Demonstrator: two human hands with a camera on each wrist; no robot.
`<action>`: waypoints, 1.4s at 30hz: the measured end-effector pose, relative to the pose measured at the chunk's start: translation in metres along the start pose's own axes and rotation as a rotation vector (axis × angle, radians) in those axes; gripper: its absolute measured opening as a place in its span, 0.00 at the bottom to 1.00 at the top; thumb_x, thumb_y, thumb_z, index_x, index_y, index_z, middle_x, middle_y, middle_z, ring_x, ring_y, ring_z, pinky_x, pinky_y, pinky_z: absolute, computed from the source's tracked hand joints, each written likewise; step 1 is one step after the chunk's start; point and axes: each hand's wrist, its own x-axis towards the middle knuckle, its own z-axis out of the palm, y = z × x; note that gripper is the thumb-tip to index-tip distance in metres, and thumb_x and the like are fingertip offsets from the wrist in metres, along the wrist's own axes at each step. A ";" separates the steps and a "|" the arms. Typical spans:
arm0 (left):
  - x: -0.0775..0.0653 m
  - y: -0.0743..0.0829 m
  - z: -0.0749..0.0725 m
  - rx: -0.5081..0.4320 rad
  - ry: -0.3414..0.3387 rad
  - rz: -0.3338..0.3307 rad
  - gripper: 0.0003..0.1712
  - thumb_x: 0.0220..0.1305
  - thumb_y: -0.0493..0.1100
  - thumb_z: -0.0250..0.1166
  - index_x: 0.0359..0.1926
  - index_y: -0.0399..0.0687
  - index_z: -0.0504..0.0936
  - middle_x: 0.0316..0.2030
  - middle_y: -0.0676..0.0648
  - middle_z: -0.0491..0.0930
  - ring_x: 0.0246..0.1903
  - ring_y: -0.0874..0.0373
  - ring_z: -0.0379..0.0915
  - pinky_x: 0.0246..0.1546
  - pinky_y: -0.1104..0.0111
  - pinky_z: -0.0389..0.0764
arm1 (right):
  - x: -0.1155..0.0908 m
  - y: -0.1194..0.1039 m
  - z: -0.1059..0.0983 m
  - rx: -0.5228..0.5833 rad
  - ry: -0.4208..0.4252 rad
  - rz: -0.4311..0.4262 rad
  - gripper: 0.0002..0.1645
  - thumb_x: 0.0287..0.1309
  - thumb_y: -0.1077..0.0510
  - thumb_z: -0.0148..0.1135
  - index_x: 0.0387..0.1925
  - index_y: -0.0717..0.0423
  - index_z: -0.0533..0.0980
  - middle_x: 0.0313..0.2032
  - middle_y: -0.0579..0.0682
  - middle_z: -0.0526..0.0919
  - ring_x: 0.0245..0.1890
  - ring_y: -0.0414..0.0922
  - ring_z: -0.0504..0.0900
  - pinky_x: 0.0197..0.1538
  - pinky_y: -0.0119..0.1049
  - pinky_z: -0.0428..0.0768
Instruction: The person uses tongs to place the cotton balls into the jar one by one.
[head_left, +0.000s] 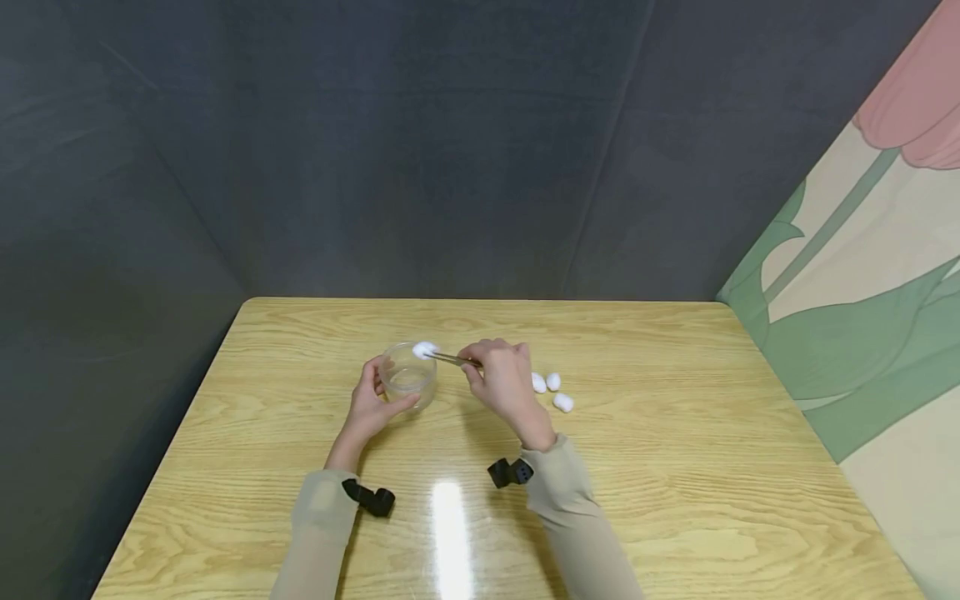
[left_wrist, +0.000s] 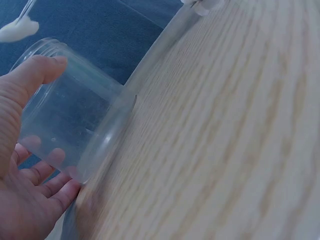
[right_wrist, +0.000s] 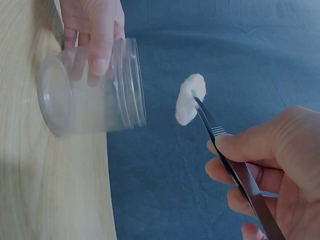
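My left hand (head_left: 369, 410) grips a clear plastic jar (right_wrist: 90, 95) that stands on the table, thumb on one side and fingers round the other. The jar has a threaded, open mouth and looks empty. In my right hand (right_wrist: 280, 155) a pair of metal tweezers (right_wrist: 235, 167) is pinched between thumb and fingers. Their tips hold a white cotton ball (right_wrist: 191, 99), squeezed in at its middle. This cotton ball is just above the jar's mouth, apart from the rim in the right wrist view, and it overlaps the far rim in the head view.
Three more cotton balls (head_left: 562, 402) lie on the wooden table (head_left: 712, 467) just right of my right hand. A dark cloth (head_left: 450, 150) hangs behind the table's back edge. At the right is a flower-patterned cloth (head_left: 862, 333).
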 end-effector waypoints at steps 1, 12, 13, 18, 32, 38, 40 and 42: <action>-0.002 0.005 0.000 -0.006 -0.004 -0.002 0.47 0.50 0.34 0.71 0.66 0.34 0.54 0.63 0.32 0.59 0.58 0.36 0.59 0.59 0.47 0.60 | 0.001 -0.001 0.001 0.001 -0.006 0.002 0.04 0.50 0.61 0.69 0.31 0.50 0.84 0.28 0.44 0.84 0.28 0.43 0.78 0.34 0.42 0.64; 0.008 -0.017 0.001 -0.003 0.015 -0.004 0.47 0.48 0.35 0.73 0.65 0.41 0.56 0.64 0.37 0.61 0.59 0.41 0.61 0.59 0.49 0.61 | 0.003 -0.008 0.016 0.014 -0.086 0.032 0.04 0.53 0.60 0.67 0.32 0.49 0.84 0.28 0.43 0.84 0.28 0.42 0.77 0.34 0.41 0.64; 0.008 -0.018 0.001 0.001 0.019 0.001 0.47 0.48 0.35 0.74 0.65 0.42 0.56 0.63 0.37 0.61 0.59 0.41 0.61 0.59 0.49 0.62 | 0.003 -0.008 0.017 0.012 -0.088 0.033 0.04 0.53 0.60 0.67 0.32 0.49 0.84 0.28 0.43 0.84 0.28 0.42 0.77 0.34 0.41 0.64; 0.009 -0.020 0.001 0.000 0.028 0.017 0.47 0.46 0.35 0.74 0.64 0.42 0.57 0.63 0.37 0.62 0.58 0.41 0.62 0.58 0.48 0.62 | 0.003 -0.008 0.021 -0.010 -0.098 0.035 0.04 0.53 0.59 0.67 0.32 0.50 0.84 0.29 0.44 0.84 0.29 0.42 0.78 0.34 0.41 0.64; -0.005 0.012 0.000 -0.024 -0.006 -0.009 0.46 0.50 0.32 0.70 0.66 0.33 0.54 0.64 0.31 0.58 0.59 0.35 0.58 0.58 0.46 0.61 | 0.001 -0.008 0.025 -0.049 -0.133 0.068 0.05 0.53 0.58 0.67 0.34 0.51 0.83 0.30 0.44 0.84 0.30 0.44 0.78 0.36 0.42 0.64; -0.008 0.016 0.001 -0.022 -0.003 -0.022 0.46 0.51 0.32 0.70 0.67 0.34 0.54 0.64 0.32 0.58 0.59 0.36 0.58 0.58 0.47 0.61 | -0.003 -0.006 0.024 -0.024 -0.125 0.103 0.06 0.53 0.59 0.67 0.35 0.52 0.83 0.31 0.45 0.84 0.31 0.45 0.77 0.37 0.44 0.64; -0.007 0.015 0.001 -0.019 -0.004 -0.019 0.46 0.51 0.32 0.70 0.67 0.34 0.54 0.64 0.32 0.58 0.59 0.36 0.58 0.58 0.47 0.61 | -0.004 -0.005 0.022 -0.026 -0.115 0.108 0.06 0.53 0.58 0.67 0.35 0.51 0.83 0.31 0.45 0.84 0.31 0.45 0.77 0.37 0.44 0.63; -0.007 0.014 0.002 -0.020 -0.003 -0.016 0.46 0.51 0.32 0.70 0.67 0.35 0.54 0.64 0.32 0.58 0.59 0.36 0.58 0.58 0.47 0.61 | -0.005 -0.004 0.020 -0.032 -0.100 0.106 0.07 0.52 0.58 0.68 0.35 0.52 0.83 0.32 0.45 0.84 0.31 0.45 0.77 0.37 0.44 0.64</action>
